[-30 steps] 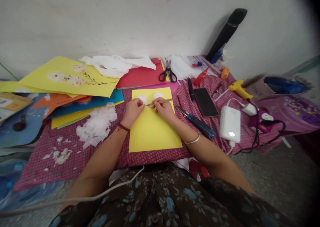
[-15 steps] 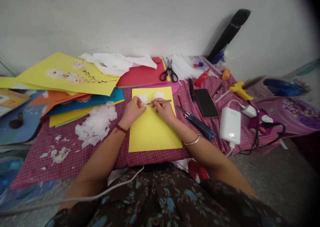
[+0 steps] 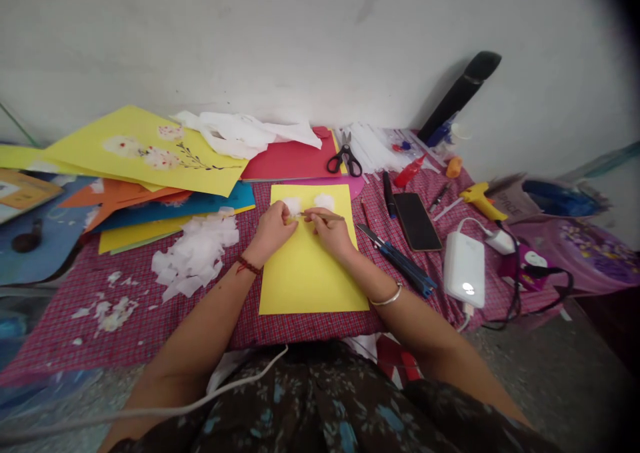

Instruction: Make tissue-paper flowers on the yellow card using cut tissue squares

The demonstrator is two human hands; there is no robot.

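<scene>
A yellow sheet of paper (image 3: pixel 313 273) lies upright in front of me, with two fluffy white paper tufts near its top, a left tuft (image 3: pixel 292 204) and a right tuft (image 3: pixel 325 202). My left hand (image 3: pixel 277 228) rests at the sheet's left edge, fingers pinched beside the left tuft; what they hold, if anything, is too small to make out. Between the fingers of my right hand (image 3: pixel 330 232) is a thin brown pencil-like stick (image 3: pixel 327 216), its tip pointing left toward the left tuft.
Left of the sheet lies a heap of white paper pieces (image 3: pixel 197 253), with scraps (image 3: pixel 115 314) nearer me. Behind are a decorated yellow sheet (image 3: pixel 150 150) and scissors (image 3: pixel 345 158). A box cutter (image 3: pixel 400 261), phone (image 3: pixel 417 221), power bank (image 3: pixel 464 270) and glue gun (image 3: pixel 483 201) lie right.
The view has shifted slightly, so the whole table sits a little lower. Both hands stay by the left tuft, with the stick's tip still close to my left fingers.
</scene>
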